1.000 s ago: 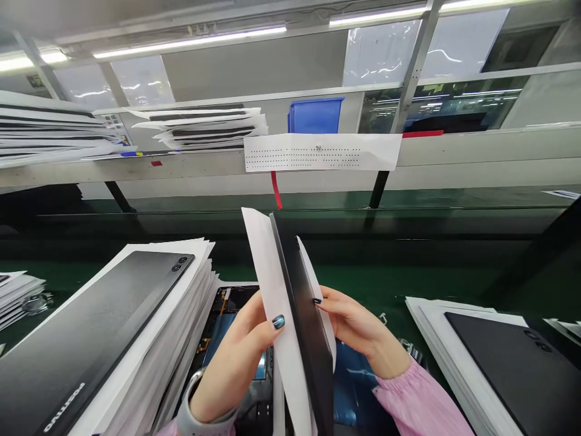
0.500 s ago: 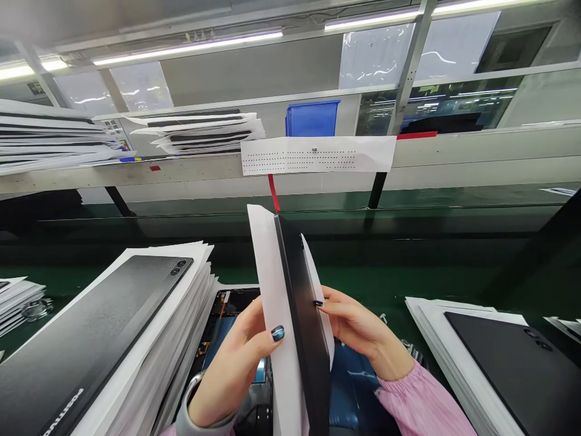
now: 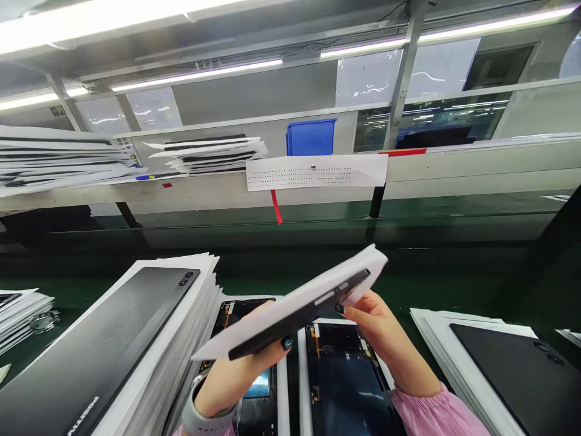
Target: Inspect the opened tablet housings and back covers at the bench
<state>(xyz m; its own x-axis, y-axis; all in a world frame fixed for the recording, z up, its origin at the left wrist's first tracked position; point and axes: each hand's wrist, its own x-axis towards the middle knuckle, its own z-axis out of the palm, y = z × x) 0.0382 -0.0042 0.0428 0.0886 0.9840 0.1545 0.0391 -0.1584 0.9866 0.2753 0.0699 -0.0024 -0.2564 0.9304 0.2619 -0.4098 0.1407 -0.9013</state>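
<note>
Both my hands hold a dark tablet panel (image 3: 302, 315) with a white sheet (image 3: 290, 293) along it, tilted up to the right. My left hand (image 3: 245, 378) grips its lower left end, thumb on the near edge. My right hand (image 3: 379, 330) pinches it near the upper right end, fingers behind. Below it lie two opened tablets with exposed inner parts: the right tablet (image 3: 349, 381) is mostly visible, while my left hand and the panel partly cover the left tablet (image 3: 256, 418).
A tall stack of white sheets (image 3: 181, 339) with a grey tablet cover (image 3: 127, 333) on top stands at the left. A dark tablet cover (image 3: 517, 369) rests on white sheets (image 3: 424, 321) at the right. A shelf behind carries paper stacks (image 3: 218, 154) and a blue bin (image 3: 311, 137).
The tablet panel has turned from nearly upright, edge towards me, to a slanting position across my view. The opened tablet on the right is now uncovered. My view has tipped slightly upward.
</note>
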